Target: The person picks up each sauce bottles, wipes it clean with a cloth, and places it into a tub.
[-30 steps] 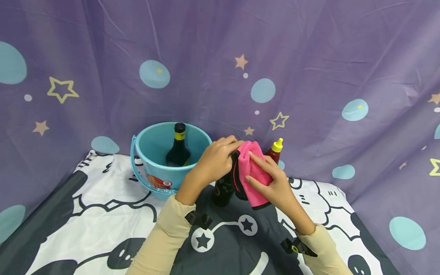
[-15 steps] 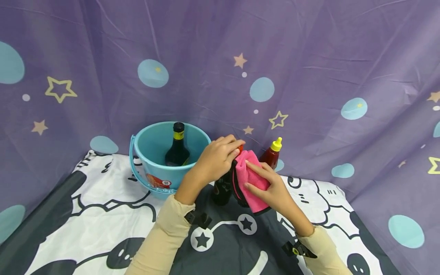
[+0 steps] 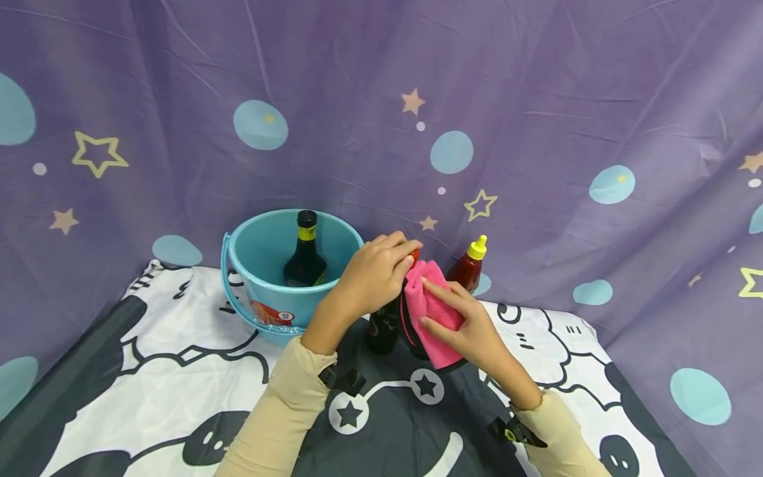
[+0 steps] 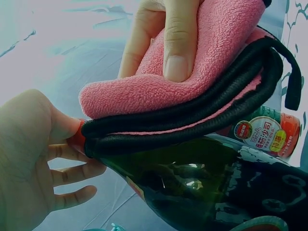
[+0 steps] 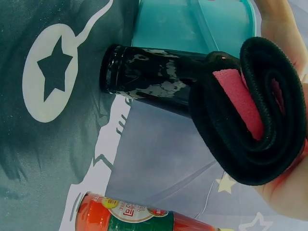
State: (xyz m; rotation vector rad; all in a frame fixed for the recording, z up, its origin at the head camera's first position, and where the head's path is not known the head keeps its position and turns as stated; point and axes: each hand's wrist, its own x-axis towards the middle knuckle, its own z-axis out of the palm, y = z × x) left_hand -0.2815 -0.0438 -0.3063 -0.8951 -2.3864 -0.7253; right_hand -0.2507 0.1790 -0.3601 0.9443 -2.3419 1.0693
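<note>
Right grip [image 3: 467, 323]: we see thumb and fingers pinching the folded pink cloth [image 3: 426, 305].
Left grip [image 3: 375, 273]: pinching the red cap [image 3: 416, 254] of the dark bottle [image 3: 381, 332].
Pink cloth: against that bottle's upper part.
Dark bottle: standing on our printed sheet [image 3: 173, 397], between blue bucket [image 3: 312, 301] and red sauce bottle [image 3: 466, 271].
Bucket: holds a black-capped bottle [image 3: 305, 266].
</note>
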